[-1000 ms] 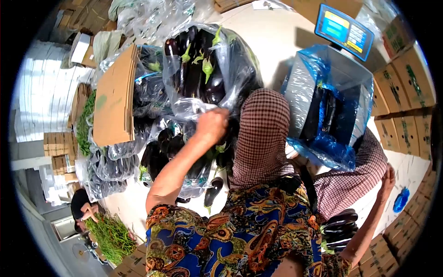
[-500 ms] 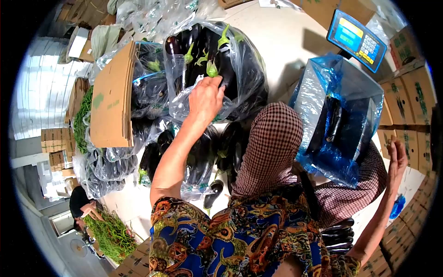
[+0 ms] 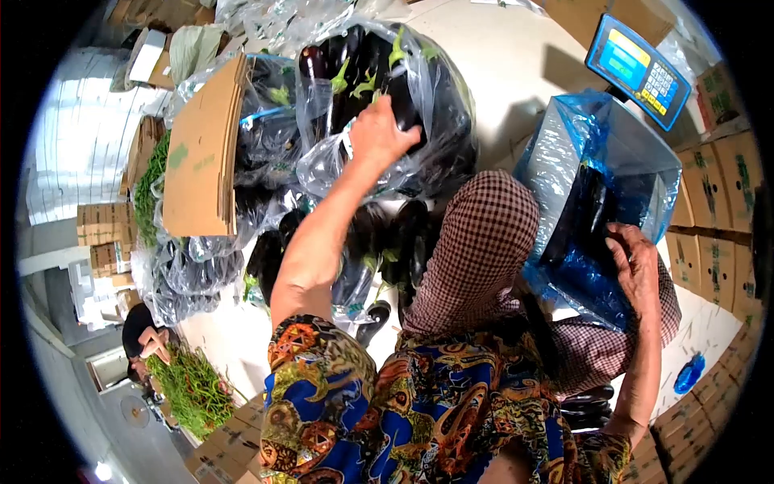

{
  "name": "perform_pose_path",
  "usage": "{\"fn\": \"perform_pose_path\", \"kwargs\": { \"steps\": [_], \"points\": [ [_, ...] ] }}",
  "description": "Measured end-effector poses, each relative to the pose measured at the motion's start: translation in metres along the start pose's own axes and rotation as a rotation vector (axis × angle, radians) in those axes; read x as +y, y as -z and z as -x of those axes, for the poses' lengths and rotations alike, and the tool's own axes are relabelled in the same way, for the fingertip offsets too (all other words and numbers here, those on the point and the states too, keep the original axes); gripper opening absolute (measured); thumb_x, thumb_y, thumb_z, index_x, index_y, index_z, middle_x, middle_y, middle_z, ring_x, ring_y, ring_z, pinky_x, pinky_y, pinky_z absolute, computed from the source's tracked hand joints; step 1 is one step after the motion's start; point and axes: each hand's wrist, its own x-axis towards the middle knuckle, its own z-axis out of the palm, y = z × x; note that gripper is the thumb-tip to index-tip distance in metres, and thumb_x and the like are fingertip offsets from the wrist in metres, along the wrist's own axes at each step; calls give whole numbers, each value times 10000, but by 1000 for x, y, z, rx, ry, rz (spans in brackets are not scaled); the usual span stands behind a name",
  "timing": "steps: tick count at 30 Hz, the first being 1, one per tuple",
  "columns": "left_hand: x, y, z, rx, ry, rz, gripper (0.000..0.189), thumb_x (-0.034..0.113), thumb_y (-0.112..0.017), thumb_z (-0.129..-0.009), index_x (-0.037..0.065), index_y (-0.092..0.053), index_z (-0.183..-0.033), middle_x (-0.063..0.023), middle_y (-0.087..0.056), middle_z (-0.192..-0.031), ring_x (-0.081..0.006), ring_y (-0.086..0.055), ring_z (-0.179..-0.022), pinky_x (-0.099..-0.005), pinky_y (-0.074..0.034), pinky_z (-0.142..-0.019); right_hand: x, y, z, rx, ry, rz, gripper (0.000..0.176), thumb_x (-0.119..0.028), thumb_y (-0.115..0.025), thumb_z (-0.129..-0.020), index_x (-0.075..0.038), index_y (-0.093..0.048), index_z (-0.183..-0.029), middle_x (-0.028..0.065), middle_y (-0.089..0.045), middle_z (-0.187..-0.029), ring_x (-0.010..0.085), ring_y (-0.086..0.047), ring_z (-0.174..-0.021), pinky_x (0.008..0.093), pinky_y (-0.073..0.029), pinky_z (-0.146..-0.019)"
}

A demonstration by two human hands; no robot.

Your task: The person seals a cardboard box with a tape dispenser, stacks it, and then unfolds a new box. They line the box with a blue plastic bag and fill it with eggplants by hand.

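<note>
The left hand (image 3: 377, 137) has been opened from a fist, thumb spread, over eggplants (image 3: 401, 93) in the upper-middle bag (image 3: 451, 121). The right hand (image 3: 638, 262), half curled, has been lowered to the box (image 3: 552, 145) at right, so eggplants are now near both. Whether anything is gripped by either cannot be told. On the pale floor (image 3: 500, 48), peppers (image 3: 189, 387) are heaped lower left, beside a person (image 3: 143, 335).

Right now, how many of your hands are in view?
2: the left hand is at the eggplants in the open clear bag; the right hand is over the blue-lined box. Neither is hidden.
</note>
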Motion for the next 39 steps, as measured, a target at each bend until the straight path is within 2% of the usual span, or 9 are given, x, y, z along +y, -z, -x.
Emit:
{"fn": "perform_pose_path", "kwargs": {
  "steps": [2, 3, 4, 10, 17, 18, 30, 35, 39],
  "points": [
    [-48, -14, -13, 269, -144, 315, 573, 467, -727, -695, 20, -614, -1035, -150, -686, -925, -288, -658, -767, -392, -526, -730, 9, -1, 3, -23, -44, -3, 194, -60, -599, -870, 8, -629, -1050, 181, -657, -989, 329, -642, -877, 360, -492, -781],
    [-17, 52, 14, 9, 156, 811, 472, 431, -711, -752, 27, -633, -982, -62, -662, -841, -177, -617, -756, -321, -501, -708, 2, 1, 3, -36, -122, -12, 194, -80, -596, -883, 10, -632, -1051, 182, -665, -991, 314, -647, -885, 357, -492, -780],
    [-48, 56, 12, -69, 241, 1043, 530, 411, -703, -747, 19, -628, -1096, -126, -665, -1050, -229, -625, -988, -364, -485, -886, 7, -2, 6, -3, -127, -13, 215, -107, -599, -894, 17, -631, -1067, 183, -672, -1002, 289, -651, -897, 346, -492, -783],
    [-97, 140, 116, 181, 154, 1590, 678, 430, -633, -804, -25, -479, -1282, -181, -612, -1121, -286, -610, -1023, -420, -476, -941, 13, -8, 11, -60, -46, 10, 247, -148, -586, -914, 28, -629, -1082, 166, -667, -1052, 286, -640, -941, 346, -486, -822],
    [-161, 77, 240, 347, 759, 1234, 439, 373, -625, -847, 64, -567, -1153, -57, -621, -1003, -183, -598, -894, -326, -507, -714, 17, -10, 11, -143, -28, 26, 228, -116, -588, -905, 31, -625, -1075, 171, -663, -1044, 290, -637, -931, 350, -486, -820],
    [-161, 78, 244, 301, 844, 1266, 602, 317, -649, -832, -22, -481, -1300, -129, -576, -1185, -209, -550, -1054, -324, -433, -922, 18, -12, 11, -149, -21, 0, 225, -107, -586, -904, 33, -623, -1076, 175, -663, -1040, 290, -637, -927, 349, -487, -815],
    [-240, 5, 305, 198, 372, -141, 559, 281, -669, -806, -17, -508, -1251, -279, -589, -998, -465, -553, -919, -494, -443, -826, 21, -20, 12, -244, 38, 158, 269, 55, -565, -826, 37, -612, -1089, 237, -636, -1007, 364, -626, -907, 369, -484, -791],
    [-200, 30, 265, 406, 217, -74, 431, 137, -625, -801, -1, -544, -1201, -222, -505, -1211, -395, -488, -1095, -429, -383, -970, 26, -22, 12, -299, -15, 184, 280, 42, -623, -795, 31, -601, -1074, 249, -619, -972, 373, -624, -860, 413, -483, -732],
    [-112, 88, 160, 395, 121, 355, 322, 126, -607, -845, 1, -596, -1142, -177, -588, -1093, -281, -610, -923, -351, -487, -822, 30, -27, 11, -236, 109, 182, 278, 66, -628, -775, 29, -596, -1048, 243, -605, -914, 392, -606, -795, 404, -476, -669]
  ]
}}
